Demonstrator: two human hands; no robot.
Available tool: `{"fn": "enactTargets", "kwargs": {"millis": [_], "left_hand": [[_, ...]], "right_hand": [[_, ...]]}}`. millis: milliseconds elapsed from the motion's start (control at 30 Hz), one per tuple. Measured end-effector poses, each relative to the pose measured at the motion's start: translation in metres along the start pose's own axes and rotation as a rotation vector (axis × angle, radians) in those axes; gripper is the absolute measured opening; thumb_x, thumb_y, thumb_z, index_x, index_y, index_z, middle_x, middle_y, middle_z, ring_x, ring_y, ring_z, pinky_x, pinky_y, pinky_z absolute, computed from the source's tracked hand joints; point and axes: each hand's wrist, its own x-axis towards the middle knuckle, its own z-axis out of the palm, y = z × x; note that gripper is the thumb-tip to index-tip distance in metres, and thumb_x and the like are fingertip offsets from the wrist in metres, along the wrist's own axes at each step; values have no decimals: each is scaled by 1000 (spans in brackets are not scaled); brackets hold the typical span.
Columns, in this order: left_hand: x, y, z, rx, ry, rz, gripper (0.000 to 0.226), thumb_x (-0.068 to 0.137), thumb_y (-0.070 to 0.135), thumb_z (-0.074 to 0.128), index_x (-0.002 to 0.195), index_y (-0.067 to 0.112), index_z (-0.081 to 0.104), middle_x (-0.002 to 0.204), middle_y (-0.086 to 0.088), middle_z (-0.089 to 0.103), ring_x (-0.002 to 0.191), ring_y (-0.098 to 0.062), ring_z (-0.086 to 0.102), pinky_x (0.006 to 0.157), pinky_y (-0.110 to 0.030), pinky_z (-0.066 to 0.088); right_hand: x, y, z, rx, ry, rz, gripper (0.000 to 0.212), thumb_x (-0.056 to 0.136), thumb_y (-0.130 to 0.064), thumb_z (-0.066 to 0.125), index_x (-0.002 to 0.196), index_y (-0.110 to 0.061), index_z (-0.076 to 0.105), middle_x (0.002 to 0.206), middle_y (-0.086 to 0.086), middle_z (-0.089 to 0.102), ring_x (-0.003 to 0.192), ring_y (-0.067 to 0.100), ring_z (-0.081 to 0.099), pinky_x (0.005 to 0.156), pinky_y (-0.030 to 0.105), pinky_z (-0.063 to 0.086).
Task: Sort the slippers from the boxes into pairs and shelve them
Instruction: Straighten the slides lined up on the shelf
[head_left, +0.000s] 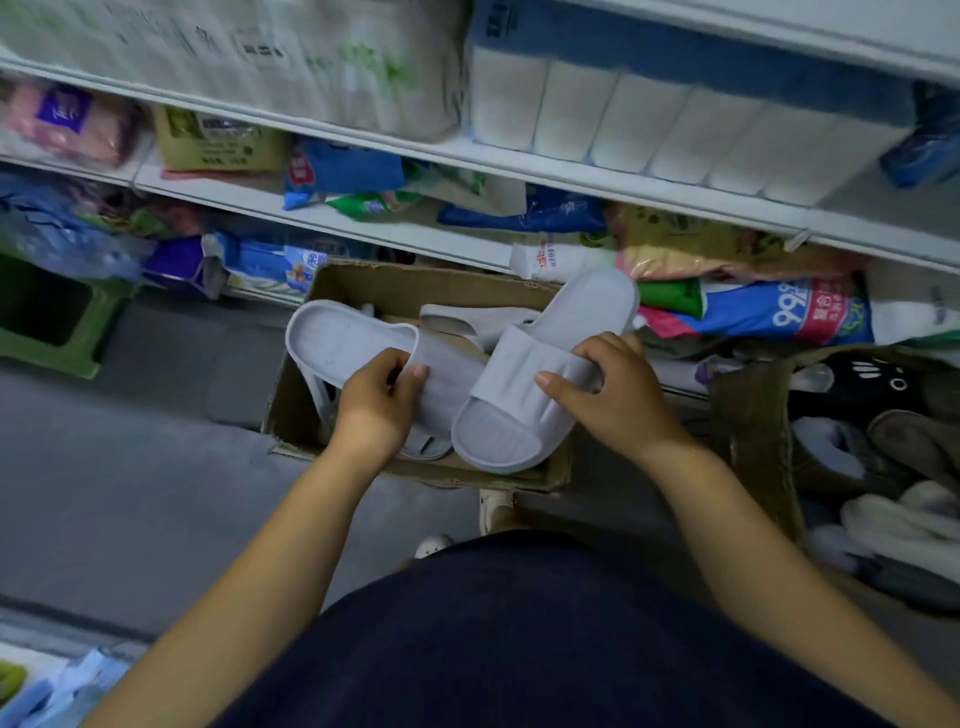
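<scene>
Two pale grey slide slippers are held above an open cardboard box (358, 283) on the floor. My left hand (376, 397) grips the strap of the left slipper (337, 343), whose heel points up and left. My right hand (621, 392) grips the strap of the right slipper (576, 312), whose toe end overlaps the left one near the box's front. More grey slippers (467, 319) lie inside the box beneath them.
White shelves (467, 161) ahead hold tissue packs and bagged goods. A second cardboard box (753, 415) at the right holds dark and furry slippers. A green stool (57, 322) stands at the left on the grey floor. My feet are just behind the box.
</scene>
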Motion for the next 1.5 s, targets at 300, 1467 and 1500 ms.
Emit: {"fn": "enactTargets", "kwargs": {"millis": [300, 1467, 1500], "left_hand": [[-63, 9, -52, 48, 89, 348, 14, 104, 20, 53, 95, 16, 63, 81, 5, 63, 71, 8, 55, 57, -6, 37], [-269, 351, 285, -106, -387, 785, 23, 90, 35, 73, 108, 50, 72, 102, 20, 73, 98, -2, 67, 81, -25, 55], [-270, 366, 290, -110, -388, 823, 23, 90, 34, 73, 108, 49, 72, 99, 22, 72, 95, -1, 66, 79, -22, 54]], "right_hand": [[-101, -41, -14, 84, 228, 123, 41, 74, -57, 77, 82, -23, 55, 96, -3, 51, 86, 11, 54, 75, 30, 47], [-319, 211, -410, 260, 590, 13, 44, 76, -43, 82, 81, -8, 57, 88, 16, 61, 74, 16, 57, 66, 34, 48], [-315, 211, -425, 252, 602, -6, 43, 77, -42, 82, 81, -7, 57, 89, 16, 61, 75, 19, 58, 67, 35, 49]]}}
